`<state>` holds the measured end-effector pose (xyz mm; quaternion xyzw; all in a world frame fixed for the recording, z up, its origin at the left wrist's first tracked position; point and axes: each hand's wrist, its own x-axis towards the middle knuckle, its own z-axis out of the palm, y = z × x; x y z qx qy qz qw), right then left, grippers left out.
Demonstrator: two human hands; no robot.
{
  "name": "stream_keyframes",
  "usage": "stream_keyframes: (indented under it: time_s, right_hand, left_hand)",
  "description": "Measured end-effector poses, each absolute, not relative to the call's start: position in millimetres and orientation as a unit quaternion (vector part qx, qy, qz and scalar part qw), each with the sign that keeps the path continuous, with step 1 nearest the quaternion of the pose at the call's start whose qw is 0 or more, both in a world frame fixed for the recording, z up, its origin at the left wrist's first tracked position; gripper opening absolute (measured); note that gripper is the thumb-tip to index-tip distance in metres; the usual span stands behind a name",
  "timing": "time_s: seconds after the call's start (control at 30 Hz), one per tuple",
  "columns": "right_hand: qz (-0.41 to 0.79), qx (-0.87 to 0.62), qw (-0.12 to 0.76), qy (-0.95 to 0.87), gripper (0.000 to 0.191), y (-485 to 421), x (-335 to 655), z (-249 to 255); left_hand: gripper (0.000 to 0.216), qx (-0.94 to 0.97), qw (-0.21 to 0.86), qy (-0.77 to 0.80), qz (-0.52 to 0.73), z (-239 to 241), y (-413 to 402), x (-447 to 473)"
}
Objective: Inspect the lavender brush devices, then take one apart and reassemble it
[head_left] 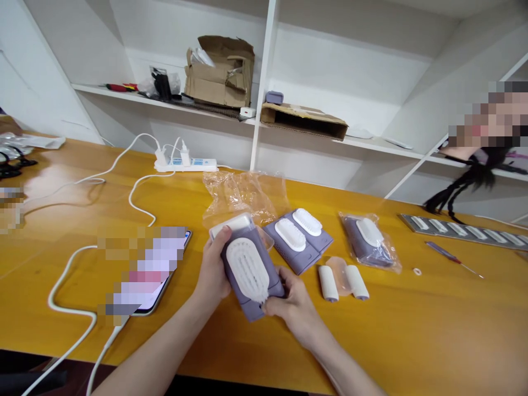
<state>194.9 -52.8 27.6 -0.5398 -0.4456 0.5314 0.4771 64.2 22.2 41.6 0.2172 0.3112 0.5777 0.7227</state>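
Between both hands, above the table, is a purple device with a white oval bristle brush (247, 268) on its face, tilted toward me. My left hand (215, 269) grips its upper left side, thumb on the front near a pale, clear-looking end. My right hand (291, 300) closes on its lower right corner, thumb by the bristles' lower end. Just behind it, two similar purple brush devices (297, 240) lie side by side, brushes up. To the right sit two white ribbed rollers (330, 282) with purple ends, beside a translucent pinkish piece (340, 275).
Another brush device (367, 239) lies in a clear bag. Farther right are a screwdriver (447, 254), a small white ring (417, 271) and a metal strip (462, 232). A phone (154, 275) with cables is left; a plastic bag (243, 195) and power strip (204, 165) lie behind. Another person is at right.
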Motion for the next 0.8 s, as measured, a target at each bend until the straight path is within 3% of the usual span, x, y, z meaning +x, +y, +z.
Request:
stream_keyframes:
  time_s: [0.23,0.8]
  right_hand:
    - [0.527,-0.519,0.497,-0.454,0.029,-56.9,196.6,22.4]
    - [0.569,-0.444,0.516,-0.462,0.046,-58.4,199.9,17.1]
  left_hand:
    - [0.039,0.227,0.733,0.323,0.553,42.1,27.6,64.0]
    - [0.042,0.233,0.737,0.313,0.552,41.6,33.7,60.0]
